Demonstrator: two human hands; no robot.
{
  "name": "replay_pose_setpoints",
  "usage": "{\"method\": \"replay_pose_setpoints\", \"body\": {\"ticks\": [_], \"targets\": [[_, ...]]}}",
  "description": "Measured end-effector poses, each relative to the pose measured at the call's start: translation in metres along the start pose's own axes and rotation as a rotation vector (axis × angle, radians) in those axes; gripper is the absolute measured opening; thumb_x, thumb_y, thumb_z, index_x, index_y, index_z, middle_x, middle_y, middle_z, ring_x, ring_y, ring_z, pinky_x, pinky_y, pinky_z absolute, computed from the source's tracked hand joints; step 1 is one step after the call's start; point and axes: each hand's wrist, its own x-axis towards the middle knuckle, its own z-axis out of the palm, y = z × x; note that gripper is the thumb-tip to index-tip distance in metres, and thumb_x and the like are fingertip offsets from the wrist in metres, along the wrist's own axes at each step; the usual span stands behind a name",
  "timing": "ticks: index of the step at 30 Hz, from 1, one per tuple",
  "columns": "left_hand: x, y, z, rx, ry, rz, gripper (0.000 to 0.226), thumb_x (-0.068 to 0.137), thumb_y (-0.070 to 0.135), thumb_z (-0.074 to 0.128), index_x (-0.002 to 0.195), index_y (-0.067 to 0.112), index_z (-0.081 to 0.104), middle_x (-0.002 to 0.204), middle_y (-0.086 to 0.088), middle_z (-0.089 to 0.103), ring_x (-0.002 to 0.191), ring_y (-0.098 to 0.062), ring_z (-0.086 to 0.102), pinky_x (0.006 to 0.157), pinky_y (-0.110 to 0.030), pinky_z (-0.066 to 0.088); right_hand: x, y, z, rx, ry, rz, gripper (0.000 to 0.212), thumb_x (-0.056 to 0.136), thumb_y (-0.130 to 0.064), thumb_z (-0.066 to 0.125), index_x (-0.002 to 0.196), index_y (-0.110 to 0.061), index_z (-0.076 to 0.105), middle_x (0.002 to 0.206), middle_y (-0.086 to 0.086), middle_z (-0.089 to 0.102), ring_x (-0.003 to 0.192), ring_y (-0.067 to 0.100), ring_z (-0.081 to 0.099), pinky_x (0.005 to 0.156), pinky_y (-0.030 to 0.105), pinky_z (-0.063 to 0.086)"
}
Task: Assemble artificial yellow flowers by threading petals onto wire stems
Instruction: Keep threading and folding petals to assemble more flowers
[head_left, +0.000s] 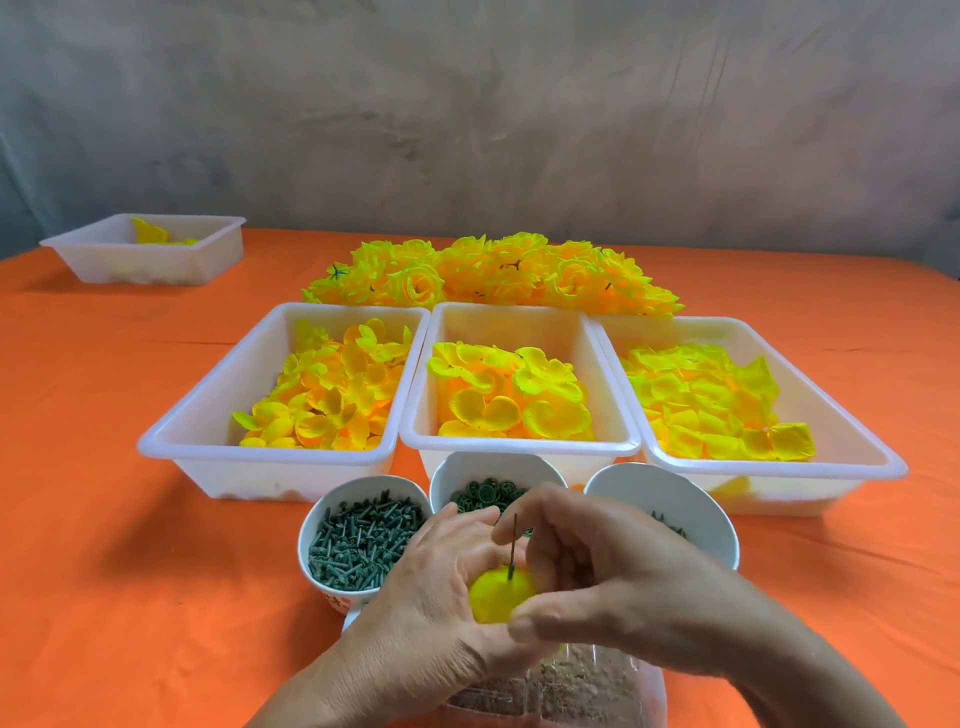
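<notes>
A rounded yellow petal bud (500, 594) sits between both hands near the table's front edge, with a thin dark wire stem (513, 540) sticking up out of its top. My left hand (431, 587) cups the bud from the left, fingers curled around it. My right hand (602, 582) wraps it from the right, thumb pressed against its lower side and fingers curled behind the stem. Three white trays hold loose yellow petals: left tray (208, 421), middle tray (519, 444), right tray (852, 452). Finished yellow flowers (488, 275) lie piled behind them.
Three white bowls stand just beyond my hands: one with green stem pegs (358, 535), one with green round caps (483, 493), one mostly hidden (670, 504). A clear plastic bag (571, 686) lies under my wrists. A small tray (145, 249) sits far left on the orange cloth (130, 571).
</notes>
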Motion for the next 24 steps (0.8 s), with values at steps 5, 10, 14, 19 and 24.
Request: {"method": "replay_pose_setpoints", "body": {"ticks": [5,10,14,19,24], "targets": [[-0.004,-0.002,-0.052,0.048,-0.154,-0.096,0.089,0.049,0.056,0.086,0.123,0.073,0.038,0.122,0.066,0.017,0.135,0.026,0.007,0.111,-0.030,0.032,-0.012,0.008,-0.016,0.100,0.061,-0.019,0.030,0.069,-0.021,0.077,0.094,-0.030,0.062,0.073,-0.005,0.062,0.068,0.015,0.053,0.065,0.033,0.043],[-0.004,0.007,-0.073,0.033,0.014,-0.061,0.097,0.030,0.079,0.074,0.121,0.073,0.040,0.133,0.055,0.026,0.129,0.028,0.020,0.095,-0.008,0.030,-0.015,0.011,-0.012,0.065,0.044,0.038,0.029,0.072,-0.013,0.070,0.098,-0.019,0.058,0.076,-0.003,0.064,0.070,0.012,0.055,0.066,0.028,0.045],[0.001,0.010,-0.051,-0.067,0.167,0.016,0.056,0.046,0.071,0.077,0.098,0.052,0.067,0.125,0.037,0.055,0.127,0.020,0.038,0.099,-0.012,0.030,-0.016,0.009,-0.016,0.026,0.055,0.044,0.030,0.080,0.002,0.067,0.099,-0.017,0.055,0.071,-0.006,0.062,0.064,0.011,0.051,0.061,0.025,0.041],[0.004,0.004,-0.026,-0.196,0.178,-0.026,0.031,0.054,0.059,0.080,0.077,0.038,0.075,0.108,0.025,0.069,0.120,0.015,0.049,0.099,-0.018,0.036,-0.017,0.008,-0.030,0.021,0.130,0.037,0.033,0.079,0.013,0.062,0.100,-0.011,0.054,0.064,-0.006,0.061,0.055,0.009,0.047,0.052,0.020,0.037],[0.003,0.000,-0.023,-0.161,0.141,-0.067,0.028,0.055,0.059,0.077,0.075,0.040,0.075,0.095,0.018,0.073,0.103,0.003,0.064,0.087,-0.021,0.051,-0.003,0.015,-0.063,0.051,0.355,0.074,0.018,0.082,0.000,0.069,0.092,-0.013,0.061,0.063,0.001,0.058,0.052,0.013,0.049,0.047,0.025,0.040]]}}
